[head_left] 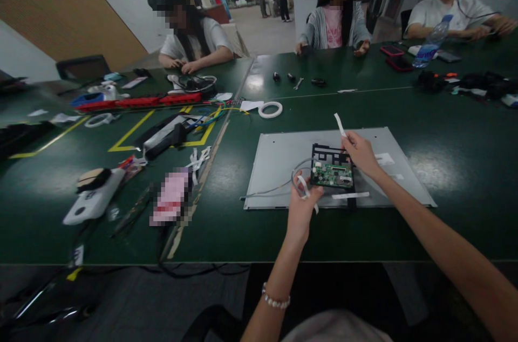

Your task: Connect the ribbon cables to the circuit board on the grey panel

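Head view: left hand [300,207] partly closed, thumb and fingers at the near-left corner of a green circuit board [329,173] in a black frame [319,148], gripping that corner. A second strip [302,188] of white clings about its fingers; how it is stuck, cannot tell. Bead bracelet [276,297] on the wrist below.

Right hand [362,156] nearly closed, just beyond the board's far-right corner, pinching a white strip [339,123] that sticks up and away from the fingertips. Whether it also touches the frame, cannot tell.

Board sits between the hands, above a pale flat panel [271,161]. Grey cable [269,192] loops from the board past the left hand to the panel's left edge. Loose strip [350,195] just right of the left hand, on the near side of the board.

Tape roll [270,115] ahead of the left hand, slightly left; pink item [172,199], blurred out, well to its left. Water bottle [432,42] far ahead and right of the right hand.
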{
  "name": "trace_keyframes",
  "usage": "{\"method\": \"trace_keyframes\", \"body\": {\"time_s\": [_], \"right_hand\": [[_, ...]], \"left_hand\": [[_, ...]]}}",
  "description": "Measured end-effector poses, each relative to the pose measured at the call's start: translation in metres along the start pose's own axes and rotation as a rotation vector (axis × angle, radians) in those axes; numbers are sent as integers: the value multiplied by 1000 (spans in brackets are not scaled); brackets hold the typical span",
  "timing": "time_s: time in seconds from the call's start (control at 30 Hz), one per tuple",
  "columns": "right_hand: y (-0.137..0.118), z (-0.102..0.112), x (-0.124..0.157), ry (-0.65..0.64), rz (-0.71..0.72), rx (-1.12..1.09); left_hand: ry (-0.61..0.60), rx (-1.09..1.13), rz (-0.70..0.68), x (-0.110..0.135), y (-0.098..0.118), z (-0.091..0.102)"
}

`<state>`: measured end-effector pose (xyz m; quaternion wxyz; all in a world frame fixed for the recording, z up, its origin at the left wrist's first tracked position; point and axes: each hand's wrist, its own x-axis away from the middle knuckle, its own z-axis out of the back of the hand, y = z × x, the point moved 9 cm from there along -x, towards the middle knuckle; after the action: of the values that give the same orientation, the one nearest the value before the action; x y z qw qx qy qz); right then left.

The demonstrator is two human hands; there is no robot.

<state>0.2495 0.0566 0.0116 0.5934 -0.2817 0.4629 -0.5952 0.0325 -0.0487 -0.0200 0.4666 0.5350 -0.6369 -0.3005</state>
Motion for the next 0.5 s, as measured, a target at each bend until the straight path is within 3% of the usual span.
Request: {"method": "trace_keyframes", "body": {"time_s": [0.23, 0.5], "right_hand": [[12, 6, -6, 27, -15, 17], [19, 6, -11, -4, -23, 56]], "left_hand": [[-198, -263, 107, 10, 21, 5], [-389, -649, 174, 41, 35, 40]]}}
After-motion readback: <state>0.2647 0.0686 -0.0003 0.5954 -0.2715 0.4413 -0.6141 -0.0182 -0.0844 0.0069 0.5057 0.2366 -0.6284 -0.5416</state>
